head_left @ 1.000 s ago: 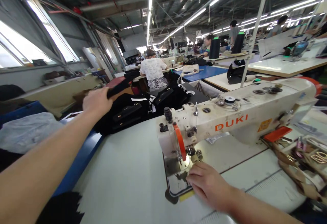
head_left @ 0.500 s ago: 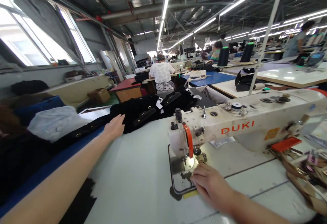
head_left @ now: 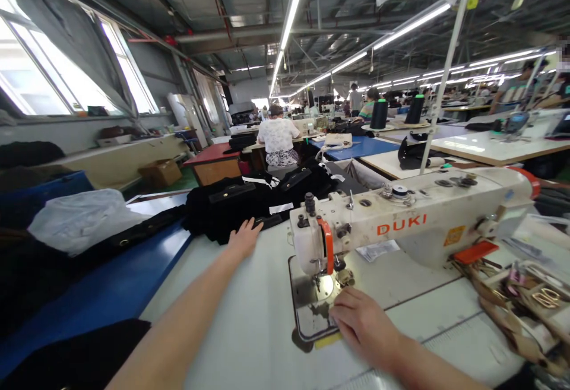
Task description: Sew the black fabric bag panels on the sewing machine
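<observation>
My left hand (head_left: 244, 239) reaches forward with its fingers stretched out, at the near edge of a heap of black fabric pieces (head_left: 200, 205). The heap has dark straps, gold-coloured eyelets and white tags, and lies at the far end of the table. My right hand (head_left: 363, 322) rests by the needle plate of a white sewing machine (head_left: 427, 230) marked DUKI. Its fingers are curled together just in front of the lit needle area; whatever they may hold is hidden. An orange guard (head_left: 328, 246) stands beside the needle.
A blue surface (head_left: 116, 283) runs along the left, with a white plastic bag (head_left: 84, 218) and black fabric on it. To the right lie brown straps and a tray of metal rings (head_left: 547, 298). A thread-stand pole (head_left: 445, 75) rises behind the machine. A seated person (head_left: 278, 135) is ahead.
My left hand has moved right along the edge of the black heap, whose tags and straps now lie differently. My right hand stays by the needle plate. The view has shifted slightly.
</observation>
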Motion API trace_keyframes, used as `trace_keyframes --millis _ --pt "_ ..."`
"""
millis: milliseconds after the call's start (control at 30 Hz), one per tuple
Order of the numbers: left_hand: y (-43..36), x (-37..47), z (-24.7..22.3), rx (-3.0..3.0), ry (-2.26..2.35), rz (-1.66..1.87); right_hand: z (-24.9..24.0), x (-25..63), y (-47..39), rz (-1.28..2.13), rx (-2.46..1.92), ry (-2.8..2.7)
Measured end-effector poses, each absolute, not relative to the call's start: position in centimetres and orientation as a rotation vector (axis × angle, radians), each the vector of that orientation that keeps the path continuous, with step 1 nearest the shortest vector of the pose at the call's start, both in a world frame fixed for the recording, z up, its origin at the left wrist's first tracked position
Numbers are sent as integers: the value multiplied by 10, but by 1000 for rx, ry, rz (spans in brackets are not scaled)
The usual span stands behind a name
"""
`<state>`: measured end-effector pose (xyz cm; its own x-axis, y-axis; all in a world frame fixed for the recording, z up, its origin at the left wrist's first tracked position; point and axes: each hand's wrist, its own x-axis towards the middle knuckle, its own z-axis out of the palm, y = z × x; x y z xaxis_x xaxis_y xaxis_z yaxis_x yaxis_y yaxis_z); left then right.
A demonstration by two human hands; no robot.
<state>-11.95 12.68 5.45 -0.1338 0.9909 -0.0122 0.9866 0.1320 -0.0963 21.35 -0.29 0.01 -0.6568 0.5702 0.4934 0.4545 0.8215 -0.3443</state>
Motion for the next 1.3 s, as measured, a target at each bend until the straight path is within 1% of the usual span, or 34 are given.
trace_keyframes --millis 167,333,400,500,600,667,800,933,1033,1133,1300 --pt "125 -130 49 -1922 -2411 114 2 212 -3 311 -738 -2377" --pt "83 -110 44 -2037 -2347 89 -5 218 -4 374 -706 -2408" --pt "52 -104 51 -2113 -2347 107 -7 221 -3 373 -670 -2426" --pt "-13 -114 76 -2213 -2325 98 -9 224 -3 356 -632 -2441" --pt "-91 -160 106 -2139 -2386 54 -9 226 -4 359 -639 -2446" --pt "-140 -203 119 -1947 -2515 -98 -10 226 -5 361 -648 -2447" --pt "-205 -264 114 -1879 -2686 -187 -10 226 -5 338 -644 -2449" --pt "-213 -262 100 -1847 -2554 -337 -6 225 -6 318 -649 -2454" --pt "-203 -254 102 -1909 -2528 -378 -4 226 -7 318 -650 -2458" --pt "-199 -258 107 -1901 -2635 -429 -4 226 -6 314 -651 -2466" --pt "-201 -268 116 -1659 -2846 -545 -5 226 -7 317 -658 -2458"
